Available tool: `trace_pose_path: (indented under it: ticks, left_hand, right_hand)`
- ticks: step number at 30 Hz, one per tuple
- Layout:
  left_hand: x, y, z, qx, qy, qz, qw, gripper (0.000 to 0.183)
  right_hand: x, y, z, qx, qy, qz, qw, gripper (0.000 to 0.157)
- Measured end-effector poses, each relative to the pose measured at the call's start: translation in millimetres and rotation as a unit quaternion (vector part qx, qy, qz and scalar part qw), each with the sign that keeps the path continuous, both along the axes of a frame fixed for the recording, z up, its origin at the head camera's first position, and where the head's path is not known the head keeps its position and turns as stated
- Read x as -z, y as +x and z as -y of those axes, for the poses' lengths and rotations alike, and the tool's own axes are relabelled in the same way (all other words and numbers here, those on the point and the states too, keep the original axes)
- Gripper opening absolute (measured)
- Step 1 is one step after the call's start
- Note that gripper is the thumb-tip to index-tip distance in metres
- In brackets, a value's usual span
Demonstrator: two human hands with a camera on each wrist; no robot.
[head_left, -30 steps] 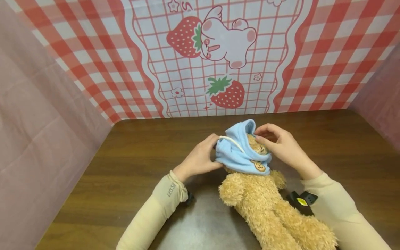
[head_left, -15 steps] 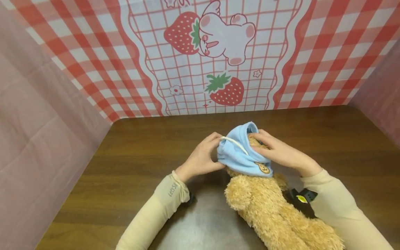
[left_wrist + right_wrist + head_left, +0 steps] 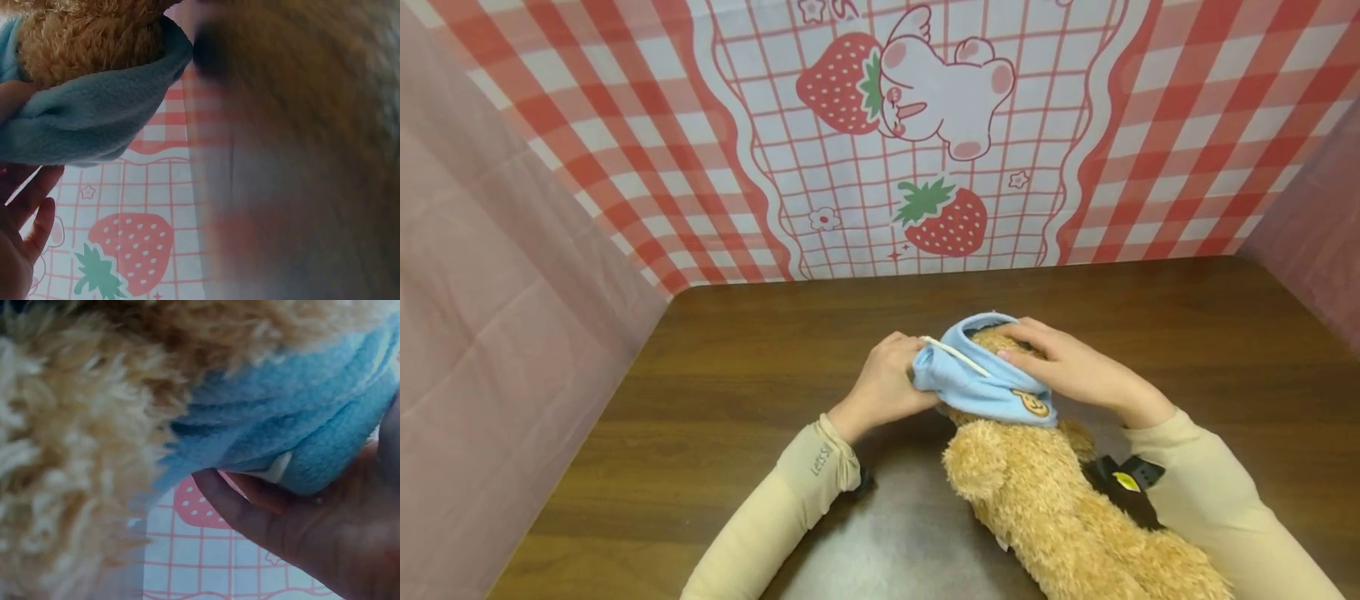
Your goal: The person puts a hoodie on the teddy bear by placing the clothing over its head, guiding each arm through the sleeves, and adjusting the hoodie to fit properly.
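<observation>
A tan plush bear (image 3: 1037, 483) lies with its head away from me. Bunched round that head is a small light-blue fleece garment (image 3: 977, 387) with a white cord and a bear-face patch; tan fur shows through its far opening. My left hand (image 3: 891, 383) grips the garment's left edge, most of its fingers hidden behind the cloth. Across the opening, my right hand (image 3: 1060, 358) rests on the bear's head, fingers extended and thumb at the cloth's rim. The right wrist view shows the thumb (image 3: 219, 494) beneath the blue fleece (image 3: 325, 450).
The brown wooden table (image 3: 737, 358) lies below both arms. Behind it hangs a red-and-white checked cloth (image 3: 647, 150) printed with strawberries, and a pink curtain (image 3: 490, 292) borders the left. A black wrist device (image 3: 1123, 483) sits by the right sleeve, close to the bear.
My right hand has moved from beside the opening onto the bear's head. My left fingers have bunched the garment's left edge, and its far rim has lowered and widened, baring more fur.
</observation>
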State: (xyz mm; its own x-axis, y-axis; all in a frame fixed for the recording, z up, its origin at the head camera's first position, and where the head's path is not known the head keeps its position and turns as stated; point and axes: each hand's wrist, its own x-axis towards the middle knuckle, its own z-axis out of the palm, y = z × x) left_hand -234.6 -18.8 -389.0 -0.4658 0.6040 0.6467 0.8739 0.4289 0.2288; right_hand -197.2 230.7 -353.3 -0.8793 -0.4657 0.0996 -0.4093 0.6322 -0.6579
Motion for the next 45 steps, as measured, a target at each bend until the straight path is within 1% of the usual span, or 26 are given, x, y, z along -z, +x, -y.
trace_pose_path:
  ticks: [2, 5, 9, 12, 15, 18, 22, 24, 25, 27, 29, 31, 34, 38, 42, 45]
  left_hand:
    - [-0.1, 0.6, -0.6, -0.009, -0.004, 0.002, 1.0000, 0.040]
    - [-0.6, 1.1, -1.0, -0.002, -0.008, 0.019, 0.9998, 0.041]
    - [-1.6, 1.8, -1.4, 0.028, 0.010, 0.053, 0.9982, 0.044]
    - [-2.4, 2.7, -1.8, 0.054, 0.036, 0.064, 0.9958, 0.049]
    - [-3.2, 4.0, -2.4, 0.075, 0.050, 0.055, 0.9944, 0.048]
    - [-3.2, 5.4, -3.8, 0.079, 0.053, 0.039, 0.9947, 0.043]
    - [-2.6, 7.3, -7.2, 0.068, 0.042, 0.017, 0.9967, 0.036]
    - [-2.9, 8.4, -9.2, 0.059, 0.029, 0.005, 0.9978, 0.033]
    - [-3.3, 9.0, -10.2, 0.055, 0.021, 0.002, 0.9982, 0.030]
    - [-4.0, 10.1, -11.8, 0.050, 0.007, -0.003, 0.9987, 0.027]
    - [-4.3, 10.8, -12.6, 0.046, -0.002, 0.001, 0.9989, 0.027]
    - [-3.9, 11.1, -12.8, 0.045, -0.007, 0.015, 0.9988, 0.029]
    - [-2.7, 10.8, -12.6, 0.049, -0.007, 0.036, 0.9981, 0.037]
    - [-2.1, 10.9, -12.9, 0.048, 0.000, 0.051, 0.9975, 0.045]
    - [-2.1, 11.7, -13.9, 0.034, 0.012, 0.053, 0.9980, 0.050]
    - [-1.1, 12.3, -14.8, 0.025, 0.015, 0.052, 0.9982, 0.050]
  right_hand:
    - [-1.4, 1.0, -0.4, 0.014, 0.004, -0.016, 1.000, 0.038]
    - [-3.1, 1.8, -0.8, 0.026, 0.003, -0.040, 0.999, 0.038]
    - [-4.4, 1.5, -0.9, 0.036, -0.001, -0.066, 0.997, 0.034]
    - [-5.7, 1.1, -0.8, 0.039, -0.002, -0.078, 0.996, 0.033]
    - [-6.4, 0.9, -0.8, 0.047, 0.002, -0.088, 0.995, 0.032]
    - [-6.1, 0.7, -0.1, 0.061, -0.001, -0.119, 0.991, 0.028]
    - [-4.5, 0.4, 1.1, 0.077, -0.021, -0.202, 0.976, 0.019]
    - [-4.1, 0.4, 1.2, 0.068, -0.035, -0.227, 0.971, 0.019]
    - [-4.3, 0.6, 1.3, 0.058, -0.041, -0.231, 0.970, 0.019]
    - [-4.4, 0.5, 0.8, 0.037, -0.049, -0.223, 0.973, 0.019]
    - [-5.7, 0.6, -0.5, 0.022, -0.047, -0.196, 0.979, 0.019]
    - [-7.9, 1.5, -2.8, 0.016, -0.036, -0.167, 0.985, 0.018]
    - [-12.7, 3.6, -7.3, 0.014, -0.011, -0.129, 0.992, 0.018]
    - [-19.1, 6.0, -13.6, -0.006, 0.013, -0.117, 0.993, 0.022]
    - [-22.7, 7.6, -19.3, -0.035, 0.026, -0.113, 0.993, 0.028]
    - [-22.7, 8.3, -21.9, -0.052, 0.025, -0.091, 0.994, 0.033]
